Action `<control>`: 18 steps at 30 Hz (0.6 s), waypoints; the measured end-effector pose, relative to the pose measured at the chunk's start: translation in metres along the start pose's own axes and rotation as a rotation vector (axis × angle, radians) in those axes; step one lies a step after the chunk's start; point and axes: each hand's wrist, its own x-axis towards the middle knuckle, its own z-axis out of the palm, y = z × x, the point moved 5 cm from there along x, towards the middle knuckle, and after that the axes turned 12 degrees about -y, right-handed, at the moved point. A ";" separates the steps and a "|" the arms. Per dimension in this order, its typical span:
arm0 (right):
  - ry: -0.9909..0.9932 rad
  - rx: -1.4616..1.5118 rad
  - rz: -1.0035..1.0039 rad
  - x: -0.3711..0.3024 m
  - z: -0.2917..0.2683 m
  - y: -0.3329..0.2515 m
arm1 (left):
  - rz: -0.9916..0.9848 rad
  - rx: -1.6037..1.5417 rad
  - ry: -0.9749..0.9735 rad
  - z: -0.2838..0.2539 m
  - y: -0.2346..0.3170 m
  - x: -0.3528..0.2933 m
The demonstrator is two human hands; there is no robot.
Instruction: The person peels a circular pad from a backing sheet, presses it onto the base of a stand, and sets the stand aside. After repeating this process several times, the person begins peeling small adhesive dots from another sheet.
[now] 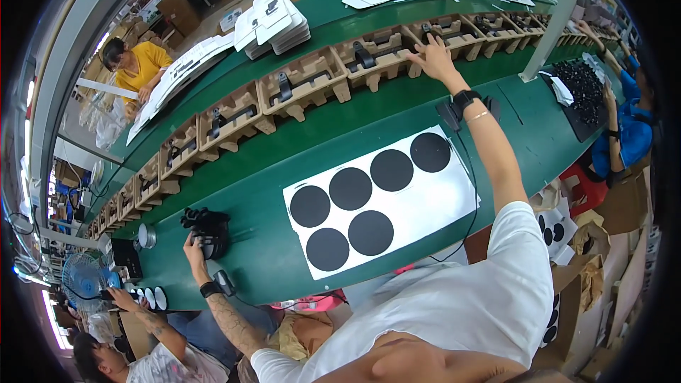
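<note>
My left hand (195, 250) is curled against the side of a dark bundle of black parts (211, 235) on the green bench; its exact kind is hard to make out. Some of those fingers are hidden by the bundle. Farther off to the right, my right hand (434, 58) reaches over the row of trays with its fingers spread. Beneath it is a brown moulded-pulp tray (464, 47) with black parts inside, and the fingertips are at its edge. Between my arms lies a white sheet (418, 223) bearing several black round pads (350, 189).
A line of similar pulp trays (301, 104) runs along the green conveyor. Stacked white printed cards (280, 42) stand beyond it. A metal post (557, 21) rises at right, near a heap of small black parts (578, 92). Co-workers sit around, one in yellow (145, 67).
</note>
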 end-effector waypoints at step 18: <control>-0.287 0.609 -0.624 -0.212 0.004 -0.151 | 0.544 0.891 -0.005 0.203 0.131 -0.162</control>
